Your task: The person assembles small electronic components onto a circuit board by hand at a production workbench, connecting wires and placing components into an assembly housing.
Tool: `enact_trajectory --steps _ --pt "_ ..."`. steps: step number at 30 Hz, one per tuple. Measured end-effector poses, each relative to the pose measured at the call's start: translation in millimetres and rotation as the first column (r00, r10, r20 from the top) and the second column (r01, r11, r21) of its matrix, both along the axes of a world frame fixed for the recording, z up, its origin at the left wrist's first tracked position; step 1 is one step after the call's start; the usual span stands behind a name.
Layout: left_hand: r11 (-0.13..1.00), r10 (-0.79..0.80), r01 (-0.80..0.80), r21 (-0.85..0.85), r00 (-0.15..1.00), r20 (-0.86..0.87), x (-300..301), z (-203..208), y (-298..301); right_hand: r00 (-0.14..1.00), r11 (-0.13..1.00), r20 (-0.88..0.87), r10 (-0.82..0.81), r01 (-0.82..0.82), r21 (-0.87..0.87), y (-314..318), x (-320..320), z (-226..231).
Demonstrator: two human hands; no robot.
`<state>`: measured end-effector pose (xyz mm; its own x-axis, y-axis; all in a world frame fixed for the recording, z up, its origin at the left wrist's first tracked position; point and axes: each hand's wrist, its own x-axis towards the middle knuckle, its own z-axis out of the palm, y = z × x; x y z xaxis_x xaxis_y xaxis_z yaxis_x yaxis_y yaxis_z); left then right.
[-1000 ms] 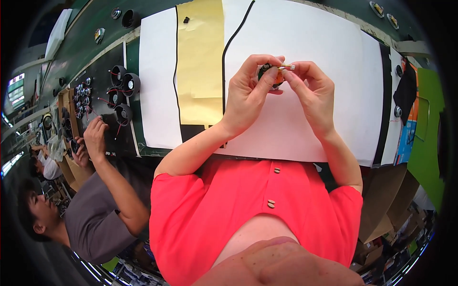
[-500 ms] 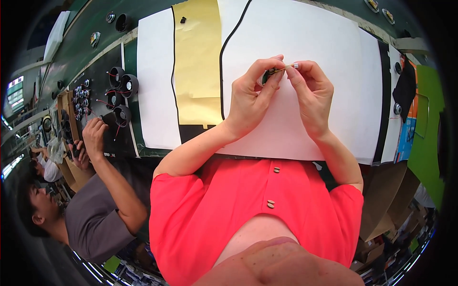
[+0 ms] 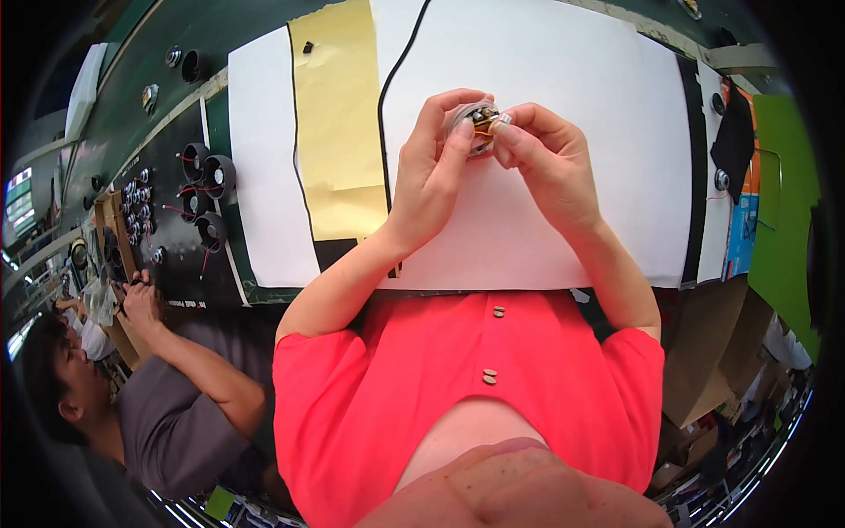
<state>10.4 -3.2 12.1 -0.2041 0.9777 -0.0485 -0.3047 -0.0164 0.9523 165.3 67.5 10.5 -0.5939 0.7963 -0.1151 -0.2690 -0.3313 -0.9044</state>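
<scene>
Above the white sheet [image 3: 572, 75], my left hand [image 3: 429, 172] grips the rim of a small round electronic module [image 3: 481, 117] between thumb and fingers. The module has a pale, clear-looking housing, and components and thin coloured wires show inside its open face. From the right, my right hand [image 3: 556, 167] pinches a small white connector [image 3: 503, 121] on the wires, right at the module's edge. My fingertips partly cover the module and the connector, so I cannot tell whether the connector is plugged in.
A gold sheet [image 3: 339, 132] and a black cord [image 3: 385, 114] lie to the left. Farther left are several black speaker cups [image 3: 219, 176] with wires and small round speakers [image 3: 141, 198]. A co-worker's hand [image 3: 141, 301] is beside them. A black cloth [image 3: 733, 132] lies at right.
The module has turned, so its open face with components and wires now shows between my hands. Both hands sit closer around it. The co-worker's raised hand has moved down, away from the cups.
</scene>
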Motion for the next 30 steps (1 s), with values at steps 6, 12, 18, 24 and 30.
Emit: enact_trajectory --steps 6,12,18,24,30 --pt "0.993 -0.099 0.104 0.055 0.992 -0.084 -10 -10 3 0.916 0.963 0.349 0.196 -0.247 0.107 11 5 4" --pt "0.992 -0.102 0.101 0.080 0.995 0.002 -8 -17 2 0.951 0.986 0.302 0.066 -0.109 0.126 3 1 7" --pt "0.996 -0.075 0.072 0.044 0.993 0.086 -8 -13 3 0.924 0.976 0.377 0.059 -0.132 0.170 3 3 7" --pt "0.994 -0.093 0.089 0.060 0.994 0.057 -10 -16 3 0.930 0.958 0.362 0.070 -0.163 0.234 3 2 5" --pt "0.996 -0.083 0.080 0.032 0.990 0.115 -8 -14 3 0.944 0.960 0.330 -0.001 -0.092 0.265 -5 -2 3"
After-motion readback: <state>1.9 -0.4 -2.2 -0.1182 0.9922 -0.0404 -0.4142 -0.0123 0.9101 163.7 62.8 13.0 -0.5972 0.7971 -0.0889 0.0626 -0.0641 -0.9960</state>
